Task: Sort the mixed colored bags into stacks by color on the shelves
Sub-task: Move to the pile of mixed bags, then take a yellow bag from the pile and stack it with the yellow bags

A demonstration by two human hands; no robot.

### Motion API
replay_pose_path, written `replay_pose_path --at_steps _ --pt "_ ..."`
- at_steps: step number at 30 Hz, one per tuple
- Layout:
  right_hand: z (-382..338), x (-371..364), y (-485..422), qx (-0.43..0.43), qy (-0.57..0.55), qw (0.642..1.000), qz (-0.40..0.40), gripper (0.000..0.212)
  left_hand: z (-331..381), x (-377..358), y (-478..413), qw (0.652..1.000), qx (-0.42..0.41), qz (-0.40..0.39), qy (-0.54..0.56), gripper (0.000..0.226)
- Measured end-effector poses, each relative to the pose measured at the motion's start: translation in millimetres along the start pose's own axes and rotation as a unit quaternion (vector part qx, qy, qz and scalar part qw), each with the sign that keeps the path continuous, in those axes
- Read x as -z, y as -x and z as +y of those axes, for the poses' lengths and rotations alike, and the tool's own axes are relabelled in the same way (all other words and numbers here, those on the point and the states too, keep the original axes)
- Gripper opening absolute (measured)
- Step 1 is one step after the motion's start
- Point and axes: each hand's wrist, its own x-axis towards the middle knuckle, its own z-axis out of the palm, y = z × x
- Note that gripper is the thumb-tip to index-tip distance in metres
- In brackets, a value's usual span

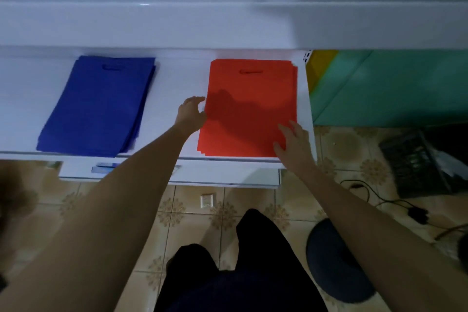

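Both hands, left (pixel 190 115) and right (pixel 293 142), lie released, squaring the red stack (pixel 249 109) at the shelf's (pixel 177 83) right edge; next, probably fetch another bag.

Both arms bare to the frame edge, no sleeves in view. Left hand (pixel 190 114) and right hand (pixel 293 144): no gloves, rings or watch visible. Fingers short, nails too blurred to tell. Legs in dark trousers (pixel 243 273), black or v. dark navy, loose cut, plain fabric w/o visible pattern, seams or pockets. Feet not seen. Dim light, so finer details unclear.
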Motion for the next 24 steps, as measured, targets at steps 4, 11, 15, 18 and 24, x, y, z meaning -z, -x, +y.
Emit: replay_pose_path --at_steps 4,11,15,18,24 --pt "-43.4 -15.4 39.4 0.120 0.055 0.991 -0.023 0.048 -27.9 27.6 49.6 1.000 -0.019 0.001 -0.018 0.049" --pt "-143.4 -73.7 111.4 0.233 0.152 0.949 -0.152 0.050 -138.1 77.0 163.9 0.997 -0.006 -0.010 -0.076 0.047" --pt "-222.5 -114.9 158.0 0.276 0.178 0.924 -0.196 0.053 -215.9 114.9 237.9 0.998 0.020 0.006 -0.067 0.046" --pt "-294.8 -150.8 195.2 0.331 0.181 0.899 -0.220 0.053 -277.5 155.8 292.5 0.994 0.058 0.061 -0.075 0.044" --pt "-446.5 -183.1 239.9 0.435 0.157 0.861 -0.211 0.046 -357.0 262.0 371.8 0.969 0.096 0.223 -0.053 0.040"
